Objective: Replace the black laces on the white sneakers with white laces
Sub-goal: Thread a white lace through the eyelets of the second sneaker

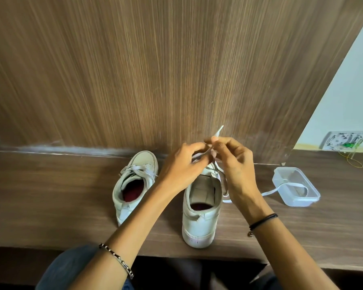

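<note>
Above the tongue of the nearer sneaker (199,220) on the surface, the left hand (181,166) and the right hand (238,166) both pinch the white lace (218,131) in their fingers, and because its tail runs from this sneaker into a plastic box (311,198), a hard pull could drag the box.

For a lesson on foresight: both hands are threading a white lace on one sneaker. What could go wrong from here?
The lace trails into the tub; a hard pull may drag it. The sneaker has its heel near the desk edge; tugging could tip it off. The right hand pinches the lace near its end; it may slip.
</note>
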Tool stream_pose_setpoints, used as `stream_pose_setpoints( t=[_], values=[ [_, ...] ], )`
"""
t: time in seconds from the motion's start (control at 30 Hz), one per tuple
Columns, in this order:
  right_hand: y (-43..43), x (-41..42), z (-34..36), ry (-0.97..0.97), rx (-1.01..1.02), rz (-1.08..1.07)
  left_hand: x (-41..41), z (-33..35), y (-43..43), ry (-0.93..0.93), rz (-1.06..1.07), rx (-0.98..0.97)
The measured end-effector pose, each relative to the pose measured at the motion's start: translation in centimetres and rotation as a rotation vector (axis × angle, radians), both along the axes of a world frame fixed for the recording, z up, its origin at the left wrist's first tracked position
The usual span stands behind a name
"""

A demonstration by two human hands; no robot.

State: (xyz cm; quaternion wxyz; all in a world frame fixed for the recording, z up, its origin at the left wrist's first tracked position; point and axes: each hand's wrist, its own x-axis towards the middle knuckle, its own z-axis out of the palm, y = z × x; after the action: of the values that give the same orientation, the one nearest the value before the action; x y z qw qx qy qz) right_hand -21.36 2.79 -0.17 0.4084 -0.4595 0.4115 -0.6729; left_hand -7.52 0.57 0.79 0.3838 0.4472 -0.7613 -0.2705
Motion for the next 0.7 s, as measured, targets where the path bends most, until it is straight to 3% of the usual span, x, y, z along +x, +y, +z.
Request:
stream_pose_setpoints(
  t=[0.1, 0.17, 0.23, 0.3, 0.37, 0.47, 0.53, 0.6, 0.7],
  values=[
    [-0.6, -0.7, 0.1, -0.221, -0.065, -0.112, 0.7, -0.2, -0.7, -0.127, 0.081, -0.070],
    [-0.9, -1.5, 0.0, -0.230, -0.101, -0.202, 1.3, -0.2, -0.7, -0.069, 0.096, -0.006],
    [-0.8, -2.4, -0.1, 0.015, -0.081, -0.323, 1.4, -0.3, -0.3, 0.009, 0.110, 0.089],
    [-0.6, -2.8, -0.4, 0.342, -0.043, -0.417, 1.2, -0.3, 0.4, -0.036, 0.113, 0.171],
    [-0.4, -2.9, -0.7, 0.615, -0.021, -0.518, 0.7, -0.6, 0.8, -0.203, 0.102, 0.250],
    [-0.7, -3.4, -0.6, 1.002, -0.120, -0.916, 0.0, -1.2, 1.1, -0.485, 0.154, 0.263],
    [-0.8, -4.2, -0.1, 1.057, -0.204, -1.121, -0.2, -1.6, 1.0, -0.561, 0.204, 0.269],
    [-0.7, -4.9, 0.0, 1.050, -0.219, -1.149, 0.0, -2.0, 0.8, -0.547, 0.260, 0.267],
    [-0.9, -5.0, -0.8, 1.033, -0.110, -0.846, 0.3, -2.5, 0.4, -0.509, 0.302, 0.227]
  ],
)
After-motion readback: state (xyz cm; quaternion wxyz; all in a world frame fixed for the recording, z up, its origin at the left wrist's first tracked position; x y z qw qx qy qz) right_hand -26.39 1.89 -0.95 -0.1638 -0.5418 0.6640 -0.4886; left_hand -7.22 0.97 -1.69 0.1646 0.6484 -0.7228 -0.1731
